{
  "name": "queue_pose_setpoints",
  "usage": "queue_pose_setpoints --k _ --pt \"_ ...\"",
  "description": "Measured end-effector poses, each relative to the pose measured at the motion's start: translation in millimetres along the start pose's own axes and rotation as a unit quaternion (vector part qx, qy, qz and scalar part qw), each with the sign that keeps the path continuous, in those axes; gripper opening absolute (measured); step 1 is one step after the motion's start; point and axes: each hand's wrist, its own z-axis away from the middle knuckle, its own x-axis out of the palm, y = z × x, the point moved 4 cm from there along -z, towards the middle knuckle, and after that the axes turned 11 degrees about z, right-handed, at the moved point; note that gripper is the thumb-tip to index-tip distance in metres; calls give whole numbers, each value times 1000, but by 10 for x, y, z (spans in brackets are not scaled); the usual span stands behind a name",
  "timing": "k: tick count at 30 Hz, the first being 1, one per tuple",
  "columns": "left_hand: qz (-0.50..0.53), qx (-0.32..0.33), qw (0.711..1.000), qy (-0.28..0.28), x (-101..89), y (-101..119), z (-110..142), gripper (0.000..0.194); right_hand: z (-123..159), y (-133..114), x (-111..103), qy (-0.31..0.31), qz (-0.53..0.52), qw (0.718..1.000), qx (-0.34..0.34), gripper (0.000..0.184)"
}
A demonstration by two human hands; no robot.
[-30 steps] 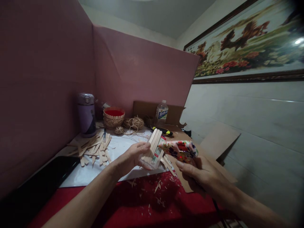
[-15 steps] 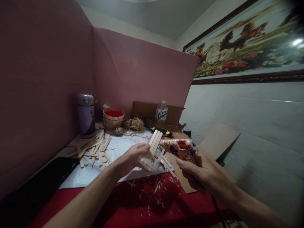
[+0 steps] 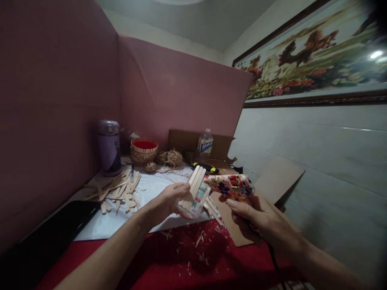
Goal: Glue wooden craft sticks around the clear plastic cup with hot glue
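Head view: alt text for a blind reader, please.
A person's left hand holds a clear plastic container with pale wooden sticks along it; the right hand points a flower-patterned, gun-shaped tool at it. Behind are loose wooden sticks on a white sheet, a round stick-sided bowl, brown twine and a purple flask.

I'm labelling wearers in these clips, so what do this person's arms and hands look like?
The left hand and right hand are ungloved, and both forearms are bare, with no sleeves in view. No watch or bracelet shows, and no ring on the visible fingers; some fingers are hidden.
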Motion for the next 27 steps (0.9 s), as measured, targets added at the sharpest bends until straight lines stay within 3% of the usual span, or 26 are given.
queue_pose_setpoints --k 27 --pt "2 -3 1000 2 7 11 -8 54 13 -1 28 -43 -37 998 -34 48"
